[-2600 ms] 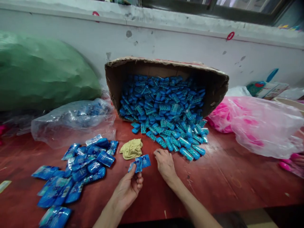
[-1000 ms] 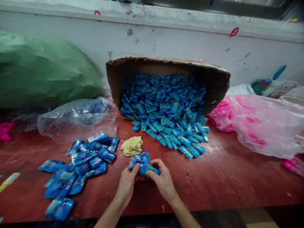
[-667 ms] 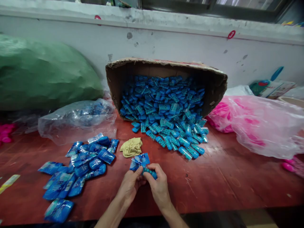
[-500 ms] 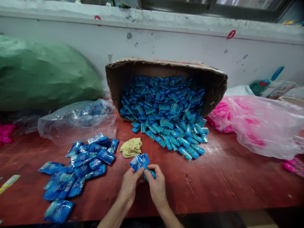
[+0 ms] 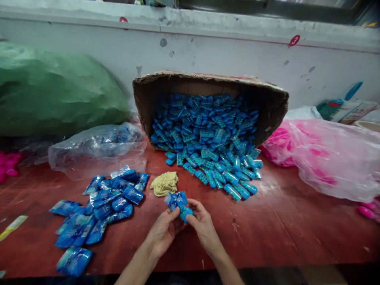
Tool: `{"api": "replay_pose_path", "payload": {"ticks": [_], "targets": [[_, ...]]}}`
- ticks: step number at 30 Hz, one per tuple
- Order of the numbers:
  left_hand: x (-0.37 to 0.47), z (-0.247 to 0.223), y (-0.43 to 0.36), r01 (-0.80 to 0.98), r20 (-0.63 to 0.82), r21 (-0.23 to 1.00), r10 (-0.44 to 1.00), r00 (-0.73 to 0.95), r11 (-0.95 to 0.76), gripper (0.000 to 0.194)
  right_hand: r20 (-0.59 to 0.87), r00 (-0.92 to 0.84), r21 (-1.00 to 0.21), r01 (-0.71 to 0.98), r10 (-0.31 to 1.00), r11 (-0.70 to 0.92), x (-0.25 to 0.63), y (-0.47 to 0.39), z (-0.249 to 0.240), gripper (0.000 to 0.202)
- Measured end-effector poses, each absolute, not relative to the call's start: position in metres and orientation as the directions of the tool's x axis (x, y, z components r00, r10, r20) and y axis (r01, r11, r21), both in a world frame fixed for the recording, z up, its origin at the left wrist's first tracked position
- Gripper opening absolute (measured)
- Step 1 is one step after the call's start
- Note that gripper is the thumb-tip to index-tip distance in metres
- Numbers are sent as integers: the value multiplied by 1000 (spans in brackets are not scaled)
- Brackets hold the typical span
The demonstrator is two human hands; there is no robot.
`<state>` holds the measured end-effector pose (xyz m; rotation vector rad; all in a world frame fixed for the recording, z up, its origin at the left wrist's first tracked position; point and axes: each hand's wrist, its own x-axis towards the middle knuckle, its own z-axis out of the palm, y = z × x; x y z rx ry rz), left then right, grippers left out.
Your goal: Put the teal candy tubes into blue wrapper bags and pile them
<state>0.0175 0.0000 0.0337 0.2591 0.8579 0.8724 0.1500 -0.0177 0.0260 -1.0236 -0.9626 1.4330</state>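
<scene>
Both hands meet over the front of the table. My left hand (image 5: pixel 164 229) pinches a blue printed plastic packet (image 5: pixel 177 200) between thumb and fingers. In my right hand (image 5: pixel 203 223) is a small rounded blue container (image 5: pixel 186 214), its end at the packet's near edge; how far it sits inside is hard to make out. Left of the hands lies a pile of filled blue packets (image 5: pixel 103 204). Just behind them sits a crumpled yellowish cloth (image 5: pixel 164 183). Farther back, small blue containers with clear sections and bead-like dots (image 5: pixel 204 134) spill from a cardboard box (image 5: pixel 142 107) lying on its side.
A clear plastic bag (image 5: pixel 74 156) with blue packets lies behind the pile, before a large green sack (image 5: pixel 56 89). On the right rests a translucent bag with pink contents (image 5: pixel 335 158). The red table (image 5: pixel 267 233) ends near me; a wall (image 5: pixel 219 59) stands behind.
The blue container has turned in my fingers and shows more of its smooth blue end. My right hand has shifted slightly right, and the packet has tilted.
</scene>
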Motion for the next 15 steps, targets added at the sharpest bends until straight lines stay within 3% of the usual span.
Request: {"api": "replay_pose_path", "payload": {"ticks": [9,15], "targets": [[29,38,-2,-498,-542,580,762,355,645,12,31,176,-998,-45,984,40,148,-24,16,12],[21,43,4,-470,-531,582,748,397,663,14,148,1,-987,68,989,147,159,-23,30,21]]}}
